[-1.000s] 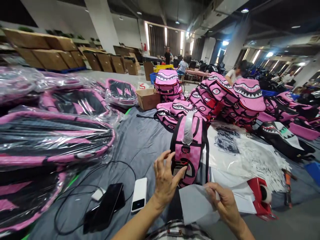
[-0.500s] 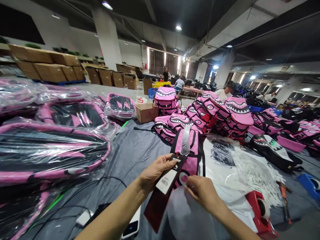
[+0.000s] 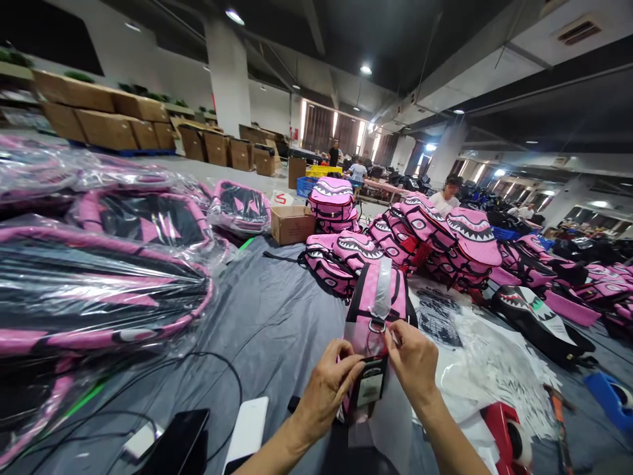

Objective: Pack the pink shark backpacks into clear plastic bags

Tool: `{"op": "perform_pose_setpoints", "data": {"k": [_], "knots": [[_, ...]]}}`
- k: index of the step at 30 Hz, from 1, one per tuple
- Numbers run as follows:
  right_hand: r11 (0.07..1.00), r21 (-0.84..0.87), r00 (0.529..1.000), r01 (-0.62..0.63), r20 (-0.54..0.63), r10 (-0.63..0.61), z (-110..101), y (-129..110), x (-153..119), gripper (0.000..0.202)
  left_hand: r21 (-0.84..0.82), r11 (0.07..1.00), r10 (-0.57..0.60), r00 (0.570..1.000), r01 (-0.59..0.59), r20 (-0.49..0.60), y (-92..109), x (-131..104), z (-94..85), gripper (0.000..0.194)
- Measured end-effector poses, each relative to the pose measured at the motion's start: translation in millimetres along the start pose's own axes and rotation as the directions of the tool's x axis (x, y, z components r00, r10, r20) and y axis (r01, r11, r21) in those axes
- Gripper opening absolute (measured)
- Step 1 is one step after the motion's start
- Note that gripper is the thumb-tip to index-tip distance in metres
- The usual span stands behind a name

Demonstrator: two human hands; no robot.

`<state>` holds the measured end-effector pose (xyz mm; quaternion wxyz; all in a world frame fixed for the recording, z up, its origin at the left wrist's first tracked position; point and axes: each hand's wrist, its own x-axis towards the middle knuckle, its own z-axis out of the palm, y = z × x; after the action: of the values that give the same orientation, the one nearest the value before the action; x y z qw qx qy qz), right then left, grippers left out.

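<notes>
A pink and black backpack (image 3: 366, 293) lies in front of me, a clear plastic-wrapped strap (image 3: 383, 290) and a metal ring (image 3: 376, 326) at its near end. Below the ring, a thin red cord loop (image 3: 370, 342) leads to a dark hang tag (image 3: 372, 386) with a pale label. My left hand (image 3: 330, 386) pinches the tag's upper left edge. My right hand (image 3: 414, 361) is closed at the upper edge of a clear plastic bag (image 3: 393, 425), beside the cord; its fingertips partly hide what they grip. The bag appears to lie around the tag.
Plastic-wrapped pink bags (image 3: 99, 290) fill the left. More pink backpacks (image 3: 359, 247) are piled ahead. A phone (image 3: 175, 442), a white power bank (image 3: 247, 429) and cables lie near left. At right are plastic bags (image 3: 489, 349), a red tape dispenser (image 3: 502, 429) and a hammer (image 3: 558, 415). People work beyond.
The tag has turned upright and moved right, with plastic now around it. My left hand has shifted down and right; my right hand has risen to beside the cord and ring.
</notes>
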<state>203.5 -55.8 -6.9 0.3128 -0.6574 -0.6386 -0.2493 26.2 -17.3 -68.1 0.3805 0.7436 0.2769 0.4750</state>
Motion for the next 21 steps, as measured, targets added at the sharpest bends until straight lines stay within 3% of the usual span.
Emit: {"op": "perform_pose_setpoints", "data": {"k": [3,5,12,16,21], "knots": [[0.999,-0.032,0.999,0.022,-0.036,-0.023,2.2,0.3,-0.8,0.023,0.028,0.995,-0.081,0.943,0.095,-0.323,-4.2,16.9,4.0,0.032],[0.998,-0.051,0.997,0.040,-0.059,-0.043,3.2,0.3,-0.5,0.026,-0.002,0.988,-0.144,0.899,0.157,-0.414,-8.6,29.5,9.0,0.040],[0.995,-0.055,0.990,0.079,-0.111,-0.085,2.4,4.4,-1.4,0.038,-0.193,0.956,-0.278,0.895,0.222,-0.348,-15.5,52.3,20.0,0.033],[0.997,0.035,0.992,0.076,-0.105,-0.072,-0.5,9.8,-1.5,0.040,-0.079,0.990,-0.138,0.913,0.116,-0.385,-13.8,53.1,19.4,0.024],[0.988,0.104,0.990,0.116,-0.091,-0.107,-3.6,11.4,0.3,0.037,0.101,0.995,0.060,0.901,-0.018,-0.430,-13.0,52.8,21.3,0.015]]}}
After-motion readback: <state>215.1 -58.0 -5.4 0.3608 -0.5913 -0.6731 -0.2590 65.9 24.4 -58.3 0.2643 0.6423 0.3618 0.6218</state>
